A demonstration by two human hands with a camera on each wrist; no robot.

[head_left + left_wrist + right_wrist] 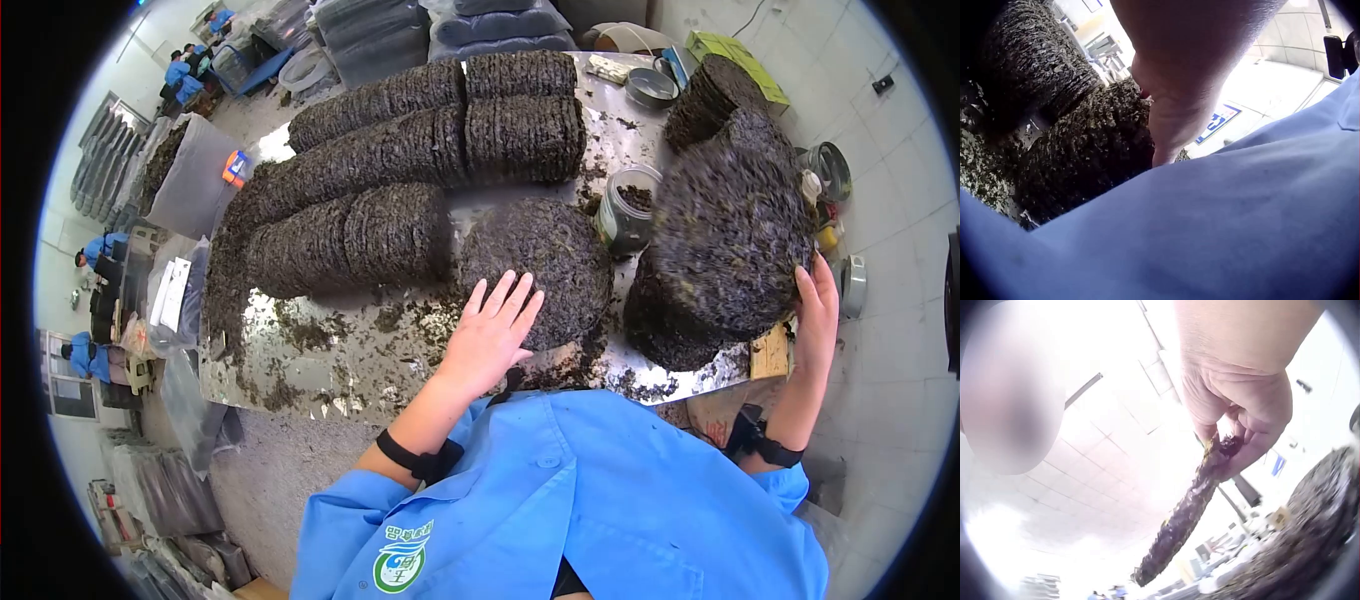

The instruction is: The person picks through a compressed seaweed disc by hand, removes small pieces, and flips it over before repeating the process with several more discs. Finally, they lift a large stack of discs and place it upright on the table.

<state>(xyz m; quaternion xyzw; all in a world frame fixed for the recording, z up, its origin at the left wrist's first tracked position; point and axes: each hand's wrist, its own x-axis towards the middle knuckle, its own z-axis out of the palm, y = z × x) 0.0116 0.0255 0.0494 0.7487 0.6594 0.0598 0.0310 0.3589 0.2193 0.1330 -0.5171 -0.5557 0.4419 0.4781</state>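
Observation:
A round, flat dark disc of dried flakes [735, 240] is pinched at its edge by the right hand [818, 310], above a pile of similar discs [665, 335]. The right wrist view shows this disc [1179, 528] edge-on between thumb and fingers of the right hand [1241, 412]. My left hand [490, 335], fingers straight and spread, rests on another round disc [545, 265] lying on the metal table [370, 370]. In the left wrist view the left hand [1175, 119] shows partly, its fingertips hidden.
Long rows of stacked discs [390, 145] lie at the back, with a shorter row [350, 240] left of the left hand. A jar of flakes [628, 210] stands between the two discs. Loose flakes litter the tabletop. More discs [715, 95] stand back right, near a metal tin [652, 88].

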